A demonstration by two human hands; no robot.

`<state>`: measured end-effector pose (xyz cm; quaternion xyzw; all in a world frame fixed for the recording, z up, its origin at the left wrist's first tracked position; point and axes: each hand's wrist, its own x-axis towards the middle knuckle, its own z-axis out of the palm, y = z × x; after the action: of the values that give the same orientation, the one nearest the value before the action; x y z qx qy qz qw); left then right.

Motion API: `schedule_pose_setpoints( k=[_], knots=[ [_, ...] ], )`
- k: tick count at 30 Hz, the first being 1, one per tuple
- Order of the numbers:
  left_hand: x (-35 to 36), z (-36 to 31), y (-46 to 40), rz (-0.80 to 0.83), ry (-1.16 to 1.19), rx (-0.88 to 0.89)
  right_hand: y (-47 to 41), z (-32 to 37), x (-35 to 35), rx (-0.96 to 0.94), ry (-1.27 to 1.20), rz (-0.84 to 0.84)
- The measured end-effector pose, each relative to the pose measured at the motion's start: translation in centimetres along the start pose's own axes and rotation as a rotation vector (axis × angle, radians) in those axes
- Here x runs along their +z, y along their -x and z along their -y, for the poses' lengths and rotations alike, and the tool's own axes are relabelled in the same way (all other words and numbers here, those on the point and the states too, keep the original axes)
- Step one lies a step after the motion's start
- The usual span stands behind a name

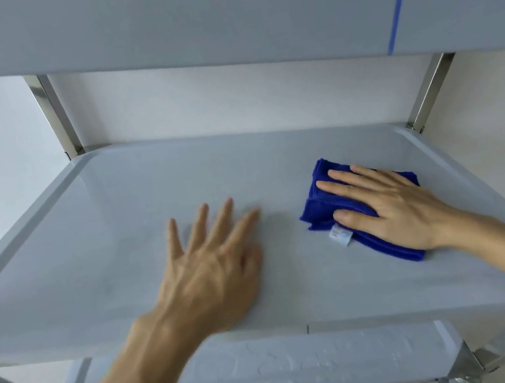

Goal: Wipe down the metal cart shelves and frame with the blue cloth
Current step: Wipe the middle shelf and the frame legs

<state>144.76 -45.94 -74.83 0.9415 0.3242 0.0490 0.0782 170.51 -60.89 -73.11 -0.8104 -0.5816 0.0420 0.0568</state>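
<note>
Left hand point(210, 266) flat, blue cloth point(318, 210) under right hand point(395, 206)

I count 3 cart shelves point(113, 215), 1 blue cloth point(321, 209), and my 2 hands: left point(212, 276), right point(393, 210).

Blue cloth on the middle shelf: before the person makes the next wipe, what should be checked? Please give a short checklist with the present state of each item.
1. Right hand lies flat on the blue cloth: ok.
2. Cloth is folded and lies flat on the middle shelf: ok.
3. Left hand is spread on the shelf, apart from the cloth: ok.
4. Shelf surface beside the cloth holds no objects in the way: ok.
5. White tag sticks out from the cloth's near edge and may drag: not ok.
6. Cloth is damp enough: cannot tell.
</note>
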Motion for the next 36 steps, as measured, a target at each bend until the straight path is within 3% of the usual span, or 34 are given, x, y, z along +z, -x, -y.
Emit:
schedule_pose_setpoints(
  k=[6, 10, 12, 15, 18, 21, 23, 26, 30, 32, 36],
  knots=[
    [0.8, -0.2, -0.2, 0.014, 0.006, 0.04, -10.5, -2.6, -0.4, 0.463, 0.027, -0.078],
    [0.5, -0.5, -0.1, 0.041, 0.011, 0.043, -17.8, 2.7, 0.4, 0.688, 0.001, -0.041],
    [0.5, -0.4, -0.1, 0.045, 0.012, 0.042, -19.9, 6.8, 1.1, 0.571, 0.009, -0.023],
    [0.4, -0.3, -0.2, 0.049, 0.006, 0.042, -20.5, 10.6, 2.1, 0.165, 0.027, 0.024],
    [0.4, -0.2, -0.2, 0.053, 0.006, 0.042, -18.6, 8.5, 1.5, -0.121, 0.026, 0.053],
    [0.5, -0.3, -0.2, 0.034, 0.002, 0.044, -15.0, 3.0, 0.4, -0.253, 0.008, 0.003],
    [0.6, -0.3, -0.2, 0.027, 0.016, 0.044, -12.7, -1.9, -0.4, -0.201, -0.019, -0.045],
    [0.7, -0.5, -0.2, 0.025, 0.025, 0.043, -11.0, -8.2, -1.7, 0.149, -0.027, -0.075],
    [0.5, -0.5, -0.2, 0.039, 0.023, 0.031, -14.4, -6.0, -0.4, 0.584, 0.079, -0.113],
    [0.4, -0.6, -0.2, 0.039, 0.017, 0.029, -16.0, -1.6, 0.4, 0.566, 0.063, -0.112],
    [0.3, -0.4, -0.2, 0.059, -0.019, 0.026, -14.1, 4.2, 1.5, 0.135, 0.085, -0.066]
  ],
)
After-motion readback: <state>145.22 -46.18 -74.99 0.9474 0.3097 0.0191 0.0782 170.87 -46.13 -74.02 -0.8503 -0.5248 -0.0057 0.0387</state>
